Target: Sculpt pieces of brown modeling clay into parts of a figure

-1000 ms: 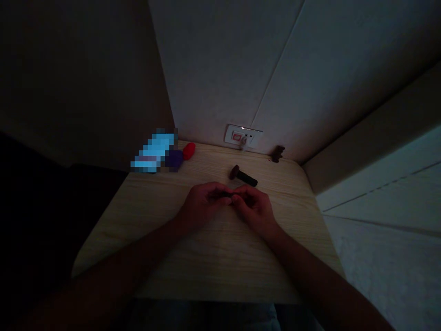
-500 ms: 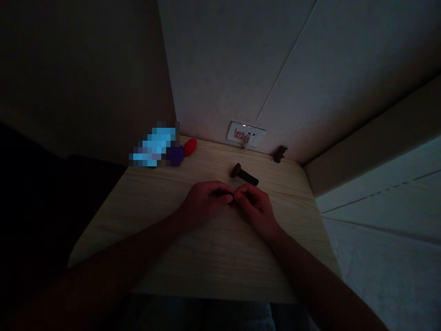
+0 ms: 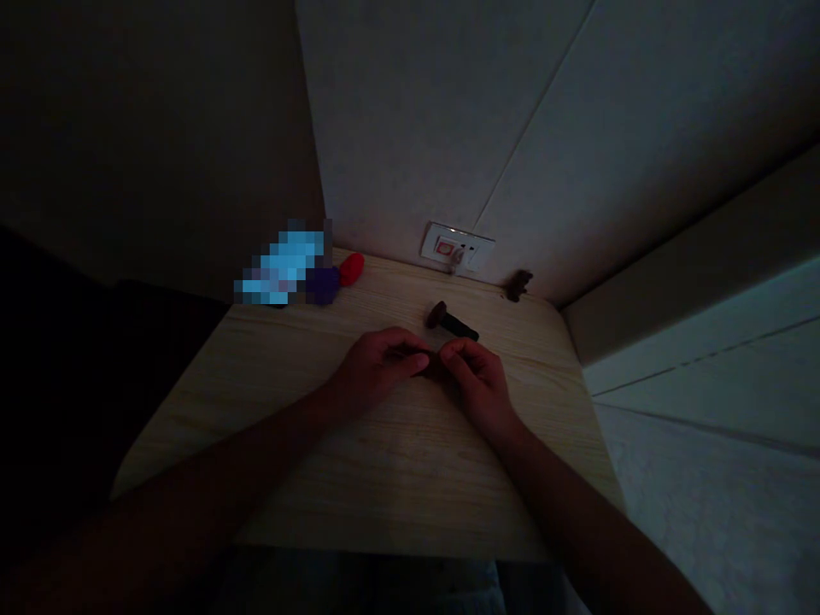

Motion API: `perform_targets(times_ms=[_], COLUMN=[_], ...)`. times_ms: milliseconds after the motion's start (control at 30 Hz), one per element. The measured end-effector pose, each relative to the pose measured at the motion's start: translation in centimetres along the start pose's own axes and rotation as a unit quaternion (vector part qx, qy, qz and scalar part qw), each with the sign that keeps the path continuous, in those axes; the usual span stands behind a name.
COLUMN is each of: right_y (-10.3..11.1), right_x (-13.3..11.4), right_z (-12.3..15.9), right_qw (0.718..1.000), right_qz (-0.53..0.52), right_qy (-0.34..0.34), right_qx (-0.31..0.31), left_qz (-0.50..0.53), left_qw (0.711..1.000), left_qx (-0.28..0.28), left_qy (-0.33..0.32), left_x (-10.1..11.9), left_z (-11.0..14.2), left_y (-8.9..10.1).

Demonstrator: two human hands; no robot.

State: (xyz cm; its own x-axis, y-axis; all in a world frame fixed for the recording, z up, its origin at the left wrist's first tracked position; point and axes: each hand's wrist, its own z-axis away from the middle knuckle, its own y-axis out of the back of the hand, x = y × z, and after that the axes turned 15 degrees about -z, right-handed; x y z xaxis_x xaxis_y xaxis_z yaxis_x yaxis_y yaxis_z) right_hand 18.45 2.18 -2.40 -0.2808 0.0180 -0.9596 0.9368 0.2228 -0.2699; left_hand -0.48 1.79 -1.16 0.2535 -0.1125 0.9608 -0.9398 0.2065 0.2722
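Note:
Over the middle of the wooden tabletop, my left hand (image 3: 371,374) is closed, its thumb and fingertips pinched on a small dark brown piece (image 3: 436,366). The piece looks like soft modelling clay, but in the dim light its shape is hard to make out. My right hand (image 3: 482,384) pinches the other end, and a narrow gap separates the two sets of fingertips. Just beyond my hands lies a small hammer-like object, with a round brown head (image 3: 436,315) and a black handle (image 3: 459,325).
A red lump (image 3: 352,269) and a purple lump (image 3: 323,285) lie at the back left beside a bright, blurred-out screen (image 3: 282,266). A small dark brown figure (image 3: 518,285) stands at the back right. The wall behind carries a socket plate (image 3: 457,246) above the wooden tabletop (image 3: 384,487).
My fingertips have drawn slightly apart, showing more of the brown piece between them. The view has shifted a little; the hammer-like object and the lumps stay in place.

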Motion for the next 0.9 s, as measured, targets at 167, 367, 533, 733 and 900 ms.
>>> perform_targets(times_ms=[167,367,533,733,900], right_y=[0.13,0.06,-0.05,-0.35,-0.49], right_x=[0.07,-0.18,-0.14,-0.02,-0.02], right_z=[-0.07,-0.18,-0.12,-0.01,-0.02], right_qw=[0.999,1.0,1.0,0.999,0.998], right_qz=[-0.046,-0.02,0.001,0.005,0.037], right_qy=[-0.006,-0.018,-0.013,-0.002,0.022], right_qx=[0.009,-0.005,0.001,0.034,0.056], left_qz=[0.014,0.011,0.011,0.058,0.093], left_qw=[1.0,1.0,1.0,0.997,0.993], left_qx=[-0.023,0.002,-0.003,-0.01,0.004], left_qy=[0.002,0.019,0.024,0.041,0.068], left_x=[-0.02,0.05,-0.19,0.28,0.55], left_z=[0.09,0.01,-0.04,0.01,0.09], left_y=[-0.08,0.06,0.14,0.05,-0.15])
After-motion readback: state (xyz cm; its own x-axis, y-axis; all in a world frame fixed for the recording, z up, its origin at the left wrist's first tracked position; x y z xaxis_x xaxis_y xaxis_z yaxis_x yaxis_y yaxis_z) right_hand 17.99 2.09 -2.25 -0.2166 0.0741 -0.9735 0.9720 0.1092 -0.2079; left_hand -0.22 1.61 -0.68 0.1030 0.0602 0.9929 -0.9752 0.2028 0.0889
